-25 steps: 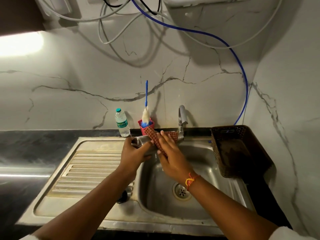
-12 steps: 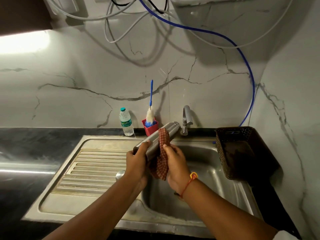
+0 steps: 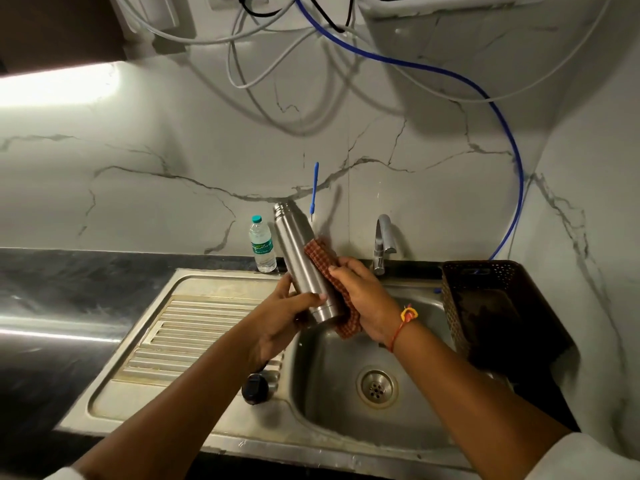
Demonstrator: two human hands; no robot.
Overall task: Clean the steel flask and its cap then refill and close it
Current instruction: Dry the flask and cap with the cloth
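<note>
Two hands over sink (image 3: 311, 441): left hand (image 3: 280, 320) fingers clamped round steel flask (image 3: 298, 258) base, mouth up; right hand (image 3: 367, 299) fingers clamp checked cloth (image 3: 322, 261) against flask side. Dark cap (image 3: 255, 389) on sink drainboard.

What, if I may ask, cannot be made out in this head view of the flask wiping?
Head view:
- flask interior: mouth faces away.
- flask's far side: covered by cloth and right hand.
- brush head: behind the flask.
- cap: partly under the left forearm.
- basket contents: too dark.
</note>
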